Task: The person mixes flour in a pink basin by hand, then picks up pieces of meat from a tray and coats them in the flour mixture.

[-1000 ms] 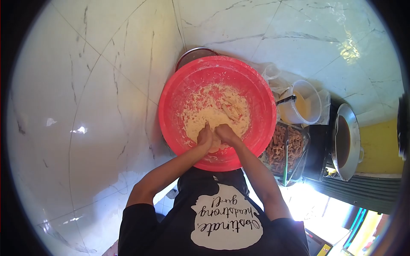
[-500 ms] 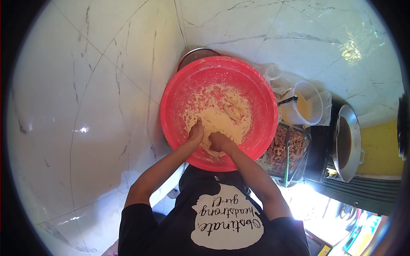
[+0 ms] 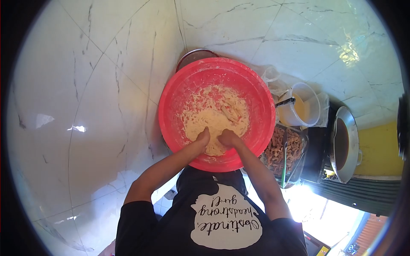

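Note:
A large red basin holds pale yellow flour, with crumbs of it sticking to the inner wall. Both hands are down in the flour at the near side, close together but apart. My left hand has its thumb pointing up and its fingers sunk out of sight. My right hand faces it, its fingers also buried, so what either hand grips is hidden. Beyond the right hand, a few flour-coated strips lie on the flour.
To the basin's right stand a clear plastic tub of yellowish liquid with a black-handled utensil and a glass dish of brown fried strips with green-handled tongs. Farther right is a wide metal pan of brown liquid. Marbled tile walls enclose the corner.
Both hands have shifted slightly right within the flour. The right hand has moved a little farther from my body, and its fingers have sunk deeper. The coated strips stay where they were.

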`<state>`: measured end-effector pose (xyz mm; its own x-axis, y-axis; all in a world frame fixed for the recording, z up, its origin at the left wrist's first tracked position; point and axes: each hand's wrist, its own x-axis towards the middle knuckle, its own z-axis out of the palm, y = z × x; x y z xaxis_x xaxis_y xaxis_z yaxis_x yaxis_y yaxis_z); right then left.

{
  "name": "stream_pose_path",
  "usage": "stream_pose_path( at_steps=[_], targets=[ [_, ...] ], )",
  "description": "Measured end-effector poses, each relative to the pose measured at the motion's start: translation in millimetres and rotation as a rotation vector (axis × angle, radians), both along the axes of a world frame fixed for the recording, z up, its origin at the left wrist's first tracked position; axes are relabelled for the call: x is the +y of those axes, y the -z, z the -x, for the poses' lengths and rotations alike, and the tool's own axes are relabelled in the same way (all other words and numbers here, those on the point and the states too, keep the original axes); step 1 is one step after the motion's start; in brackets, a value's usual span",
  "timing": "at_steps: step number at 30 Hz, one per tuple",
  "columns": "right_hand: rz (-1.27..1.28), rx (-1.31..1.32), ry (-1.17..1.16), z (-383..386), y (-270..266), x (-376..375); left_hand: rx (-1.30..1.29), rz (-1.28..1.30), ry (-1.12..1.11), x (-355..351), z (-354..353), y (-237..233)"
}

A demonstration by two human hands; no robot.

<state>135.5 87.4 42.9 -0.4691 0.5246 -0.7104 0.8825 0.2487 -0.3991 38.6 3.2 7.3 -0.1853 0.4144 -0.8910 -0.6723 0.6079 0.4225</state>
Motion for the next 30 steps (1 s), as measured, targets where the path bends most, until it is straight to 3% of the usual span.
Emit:
stream_pose_path(
  at_steps=[1, 4, 6, 7, 9, 11, 13, 14, 15, 16, 17, 18, 19, 22, 24, 26, 28, 29, 30],
  targets=[
    [0.141, 0.026, 0.125, 2.7, -3.9, -4.8, 0.001, -0.002, 0.005, 3.3, -5.4, -1.5],
    [0.172, 0.154, 0.097, 9.7, 25.6, -4.1, 0.072, 0.006, -0.006, 6.1, -12.2, -12.2],
    [0.169, 0.265, 0.214, 4.5, 21.3, -3.0, 0.295, 0.07, 0.057, 4.1, -13.3, -25.3],
    [0.163, 0.379, 0.331, 3.0, 14.9, -1.1, 0.293, 0.069, 0.057, 3.2, -12.6, -23.4],
    [0.257, 0.367, 0.387, -0.3, 12.1, 5.5, 0.527, 0.051, 0.143, -5.7, -5.1, -15.1],
    [0.35, 0.356, 0.44, -4.2, 9.2, 13.7, 0.458, 0.048, 0.225, -12.9, 8.9, 5.4],
    [0.178, 0.129, 0.043, -8.6, 6.7, 20.5, 0.39, 0.039, 0.311, -15.3, 15.4, 3.8],
    [0.177, 0.13, 0.045, -9.2, 7.5, 19.0, 0.402, 0.06, 0.287, -16.0, 16.6, 2.7],
    [0.016, 0.105, -0.039, -10.3, 12.0, 15.9, 0.414, 0.082, 0.264, -16.1, 17.3, -0.3],
    [-0.145, 0.08, -0.125, -9.4, 15.8, 13.3, 0.416, 0.083, 0.266, -13.8, 14.9, 14.7],
    [-0.144, 0.083, -0.123, -5.6, 20.3, 10.5, 0.331, 0.061, 0.131, -9.5, 9.0, 35.3],
    [0.039, 0.08, 0.002, -0.1, 24.1, 6.4, 0.245, 0.039, -0.002, -5.7, 3.4, 48.7],
    [0.221, 0.075, 0.126, 4.1, 27.0, 3.1, 0.246, 0.038, 0.0, -1.9, -1.5, 31.4],
    [0.136, 0.267, 0.295, 11.9, 31.9, -12.8, 0.08, 0.049, -0.017, 4.7, -6.9, 2.7],
    [0.224, 0.334, 0.347, 10.8, 28.5, -5.1, 0.382, 0.13, 0.095, 1.3, -7.1, -2.1],
    [0.318, 0.392, 0.414, 3.3, 23.8, 3.7, 0.394, 0.103, 0.191, -7.1, 0.9, -12.5],
    [0.23, 0.25, 0.032, 4.3, 8.9, 18.0, 0.411, 0.073, 0.287, -11.9, 12.3, -18.0],
    [0.234, 0.252, 0.029, 5.3, 9.3, 20.9, 0.402, -0.014, 0.375, -15.1, 17.5, -16.5],
    [-0.008, 0.32, -0.062, 5.2, 14.7, 23.7, 0.392, -0.101, 0.465, -17.6, 21.7, -19.5]
  ],
)
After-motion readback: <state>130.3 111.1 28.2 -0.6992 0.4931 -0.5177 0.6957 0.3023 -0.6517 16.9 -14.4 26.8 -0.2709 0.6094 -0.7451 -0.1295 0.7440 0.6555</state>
